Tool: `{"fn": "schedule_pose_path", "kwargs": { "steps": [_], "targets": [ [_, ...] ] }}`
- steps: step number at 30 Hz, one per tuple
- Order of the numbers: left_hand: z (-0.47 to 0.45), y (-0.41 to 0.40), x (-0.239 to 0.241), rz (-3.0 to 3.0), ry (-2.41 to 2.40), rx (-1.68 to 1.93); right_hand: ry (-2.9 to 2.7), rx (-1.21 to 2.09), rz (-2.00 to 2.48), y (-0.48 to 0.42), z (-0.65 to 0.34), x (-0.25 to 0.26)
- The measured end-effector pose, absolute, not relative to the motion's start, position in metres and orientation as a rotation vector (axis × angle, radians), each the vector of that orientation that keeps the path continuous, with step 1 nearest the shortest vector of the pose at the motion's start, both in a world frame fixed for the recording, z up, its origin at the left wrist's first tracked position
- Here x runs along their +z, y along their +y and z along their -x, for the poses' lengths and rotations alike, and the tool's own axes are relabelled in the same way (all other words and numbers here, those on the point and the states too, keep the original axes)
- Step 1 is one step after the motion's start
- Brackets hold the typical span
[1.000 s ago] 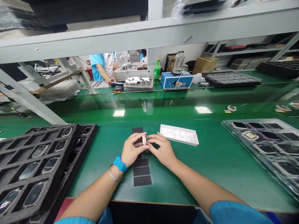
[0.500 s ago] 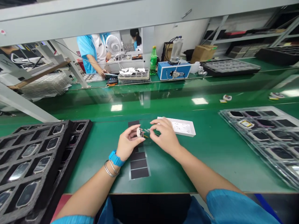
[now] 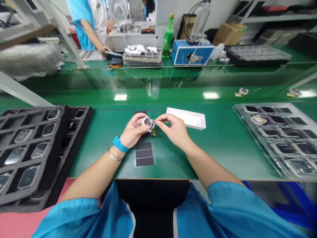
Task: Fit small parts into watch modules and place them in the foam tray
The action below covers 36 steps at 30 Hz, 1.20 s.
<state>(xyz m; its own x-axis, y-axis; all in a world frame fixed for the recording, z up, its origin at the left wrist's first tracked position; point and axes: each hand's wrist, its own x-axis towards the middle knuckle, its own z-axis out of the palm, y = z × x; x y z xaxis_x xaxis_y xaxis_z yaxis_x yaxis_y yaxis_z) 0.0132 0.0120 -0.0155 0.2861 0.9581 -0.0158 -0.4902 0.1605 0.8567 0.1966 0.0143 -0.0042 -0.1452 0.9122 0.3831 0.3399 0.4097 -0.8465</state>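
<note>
White part (image 3: 148, 123) partly hidden by the hands (image 3: 133, 129), details too small.

held part (image 3: 148, 123): white, black | wristband (image 3: 119, 144): blue | sleeves (image 3: 235, 208): blue | bench mat (image 3: 218, 155): green | foam tray (image 3: 59, 172): black

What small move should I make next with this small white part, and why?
Probably pinch the yellow tab with your right hand. It sticks out from the small white part held in your left hand, and your right hand is already right beside it.

Table left edge: black foam tray (image 3: 63, 155) of glass-faced devices
Table right edge: clear plastic tray (image 3: 272, 105)
Far table: green bottle (image 3: 168, 38), blue instrument box (image 3: 192, 53)
</note>
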Motion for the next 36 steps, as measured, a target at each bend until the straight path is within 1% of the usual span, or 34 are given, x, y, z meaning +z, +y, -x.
{"fn": "schedule_pose_path", "kwargs": {
  "steps": [11, 13, 15, 19, 22, 27, 36],
  "targets": [
    [-0.016, 0.011, -0.019, -0.950, 0.683, 1.156, -1.653, 0.786, 1.157, 0.010, -0.191, -0.012],
    [-0.016, 0.010, -0.017, -0.937, 0.684, 1.172, -1.592, 0.858, 1.116, 0.011, -0.190, -0.014],
    [-0.015, 0.009, -0.014, -0.886, 0.694, 1.184, -1.487, 1.052, 1.022, 0.012, -0.186, -0.018],
    [-0.011, 0.010, -0.010, -0.785, 0.680, 1.192, -1.330, 1.632, 0.883, 0.015, -0.181, -0.021],
    [-0.009, 0.012, -0.010, -0.761, 0.639, 1.187, -1.213, 1.860, 0.951, 0.018, -0.185, -0.018],
    [-0.011, 0.012, -0.012, -0.753, 0.665, 1.195, -1.051, 1.825, 1.058, 0.022, -0.191, -0.009],
    [-0.015, 0.017, -0.026, -0.719, 0.706, 1.164, -1.026, 1.807, 1.041, 0.026, -0.193, -0.014]
  ]
}}
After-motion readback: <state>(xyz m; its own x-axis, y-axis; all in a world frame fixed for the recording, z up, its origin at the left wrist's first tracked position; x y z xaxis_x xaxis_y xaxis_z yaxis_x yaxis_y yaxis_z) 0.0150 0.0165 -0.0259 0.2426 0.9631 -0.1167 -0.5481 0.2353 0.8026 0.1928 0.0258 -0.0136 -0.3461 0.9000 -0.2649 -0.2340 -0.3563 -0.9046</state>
